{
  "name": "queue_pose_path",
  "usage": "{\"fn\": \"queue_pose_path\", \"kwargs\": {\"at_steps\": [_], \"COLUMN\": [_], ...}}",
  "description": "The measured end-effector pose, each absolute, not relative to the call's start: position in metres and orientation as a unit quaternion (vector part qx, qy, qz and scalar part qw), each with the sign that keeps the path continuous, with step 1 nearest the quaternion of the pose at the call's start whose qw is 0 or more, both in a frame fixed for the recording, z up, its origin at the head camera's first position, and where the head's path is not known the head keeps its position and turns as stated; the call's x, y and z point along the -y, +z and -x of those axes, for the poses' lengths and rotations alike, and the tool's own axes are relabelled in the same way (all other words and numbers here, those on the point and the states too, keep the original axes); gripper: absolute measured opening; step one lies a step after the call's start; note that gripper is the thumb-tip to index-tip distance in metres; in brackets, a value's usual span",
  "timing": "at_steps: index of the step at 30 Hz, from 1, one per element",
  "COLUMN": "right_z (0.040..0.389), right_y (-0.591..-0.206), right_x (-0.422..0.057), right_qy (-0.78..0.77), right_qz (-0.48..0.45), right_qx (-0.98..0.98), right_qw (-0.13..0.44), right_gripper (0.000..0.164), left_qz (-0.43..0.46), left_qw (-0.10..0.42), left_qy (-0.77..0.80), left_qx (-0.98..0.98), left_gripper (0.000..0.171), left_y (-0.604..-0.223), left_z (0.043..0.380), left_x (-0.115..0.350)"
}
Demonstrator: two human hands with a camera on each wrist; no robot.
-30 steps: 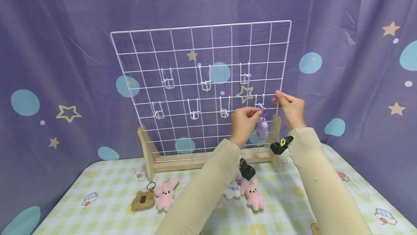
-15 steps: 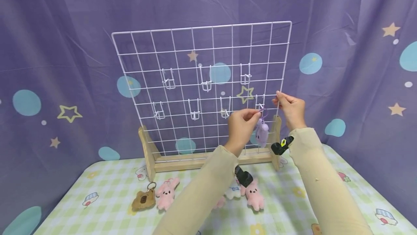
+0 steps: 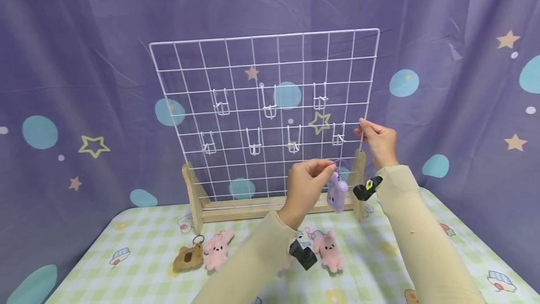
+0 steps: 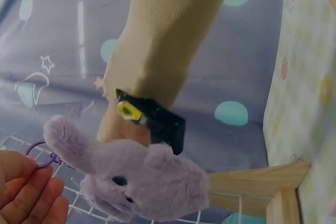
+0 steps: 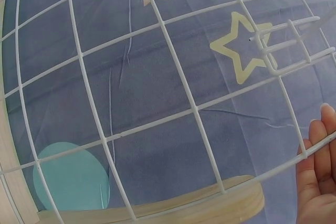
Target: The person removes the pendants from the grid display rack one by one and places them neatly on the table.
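Note:
In the head view my left hand (image 3: 305,187) pinches the purple ring of a lilac plush keychain (image 3: 337,195). The toy hangs from it in front of the grid's lower right, below the rightmost lower hook (image 3: 338,139) and apart from it. Seen from the left wrist, thumb and fingers hold the ring (image 4: 35,154) beside the furry toy (image 4: 136,179). My right hand (image 3: 379,144) grips the right side wire of the white wire grid (image 3: 278,63). From the right wrist only part of that hand (image 5: 317,174) shows, at the frame wire.
More white hooks (image 3: 270,108) sit on the grid in two rows. Wooden feet (image 3: 193,196) support it. On the checked tablecloth (image 3: 93,266) lie a brown bear keychain (image 3: 188,258) and pink plush toys (image 3: 217,251), (image 3: 330,251); others are partly hidden by my left arm.
My left hand has moved down and slightly left with the lilac plush keychain, away from the rightmost lower hook. The right hand keeps its grip on the grid's side.

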State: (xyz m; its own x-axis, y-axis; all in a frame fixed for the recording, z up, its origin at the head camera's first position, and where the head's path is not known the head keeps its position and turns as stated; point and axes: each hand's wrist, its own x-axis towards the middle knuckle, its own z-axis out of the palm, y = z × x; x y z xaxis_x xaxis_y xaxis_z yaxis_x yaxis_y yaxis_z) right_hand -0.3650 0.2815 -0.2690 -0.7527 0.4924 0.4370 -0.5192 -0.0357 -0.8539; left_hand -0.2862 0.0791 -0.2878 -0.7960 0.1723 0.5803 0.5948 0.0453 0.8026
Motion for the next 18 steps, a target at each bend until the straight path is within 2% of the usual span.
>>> {"fn": "queue_pose_path", "kwargs": {"at_steps": [6,10,13,18], "right_z": [0.364,0.365,0.364,0.361], "right_y": [-0.269,-0.269,-0.267,-0.266], "right_x": [-0.283,-0.284,-0.285,-0.284], "right_qy": [0.715,0.719,0.73,0.734], "right_qz": [-0.023,-0.027,-0.03,-0.036], "right_qx": [0.604,0.603,0.597,0.596], "right_qw": [0.351,0.344,0.332,0.323], "right_gripper": [0.011,0.016,0.01,0.021], "left_qz": [0.274,0.269,0.266,0.272], "left_qw": [0.127,0.108,0.094,0.074], "left_qy": [-0.649,-0.657,-0.668,-0.674], "left_qx": [0.698,0.696,0.689,0.683], "left_gripper": [0.009,0.009,0.01,0.01], "left_y": [-0.3,-0.306,-0.311,-0.325], "left_z": [0.272,0.263,0.256,0.248], "left_x": [-0.073,-0.07,-0.07,-0.071]}}
